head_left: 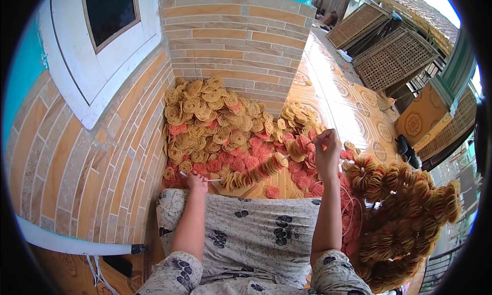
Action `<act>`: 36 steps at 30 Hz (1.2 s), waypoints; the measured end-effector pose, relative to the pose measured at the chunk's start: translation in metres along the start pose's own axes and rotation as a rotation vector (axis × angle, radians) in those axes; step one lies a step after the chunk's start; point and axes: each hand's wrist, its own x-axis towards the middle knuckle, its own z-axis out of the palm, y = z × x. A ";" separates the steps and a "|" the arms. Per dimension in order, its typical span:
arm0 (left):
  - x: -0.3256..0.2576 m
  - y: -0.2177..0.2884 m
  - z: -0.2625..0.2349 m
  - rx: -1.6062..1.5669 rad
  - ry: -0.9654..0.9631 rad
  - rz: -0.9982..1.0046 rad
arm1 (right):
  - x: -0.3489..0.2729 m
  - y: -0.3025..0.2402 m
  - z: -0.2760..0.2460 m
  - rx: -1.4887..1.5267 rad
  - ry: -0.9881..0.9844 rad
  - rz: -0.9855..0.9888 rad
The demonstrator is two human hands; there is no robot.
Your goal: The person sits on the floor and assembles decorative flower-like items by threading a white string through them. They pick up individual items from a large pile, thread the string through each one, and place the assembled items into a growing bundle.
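My left hand [196, 181] is closed round a thin white stick or stiff cord [213, 180]. From its right end a row of tan, spiral-patterned discs [256, 174] is threaded side by side, slanting up to the right. A short white length shows past the row, leading toward a few coral and tan discs [302, 144]. Beside these, my right hand [327, 141] is raised with its fingers pinched together; what lies between the fingertips is hidden. A big heap of loose tan discs [195, 105] and coral discs [237, 164] lies in front of both hands.
Bundles of strung tan and coral discs [410, 218] are piled at my right, with thin white string [353, 203] beside them. A tiled wall [230, 44] stands behind the heap, another at left. Woven panels [394, 57] and dark shoes [407, 150] are farther right.
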 end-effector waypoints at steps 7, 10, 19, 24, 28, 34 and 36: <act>-0.065 -0.014 0.040 0.515 -0.371 0.030 | 0.004 -0.068 0.015 0.026 -0.127 -0.062; -0.117 -0.011 0.073 0.693 -0.692 0.260 | 0.000 -0.076 0.021 -0.011 -0.180 -0.071; -0.177 -0.029 0.108 1.399 -1.088 0.829 | -0.043 -0.083 0.068 -0.003 -0.183 -0.286; -0.160 -0.039 0.092 1.244 -1.107 0.953 | -0.049 -0.083 0.075 0.125 -0.249 -0.182; -0.165 -0.036 0.094 1.291 -1.087 0.511 | -0.053 -0.067 0.075 0.160 -0.206 -0.163; -0.158 -0.019 0.102 1.213 -1.073 0.367 | -0.036 -0.024 0.069 0.521 -0.299 0.181; -0.154 -0.001 0.108 1.206 -1.126 0.422 | -0.016 0.006 0.065 0.559 -0.326 0.278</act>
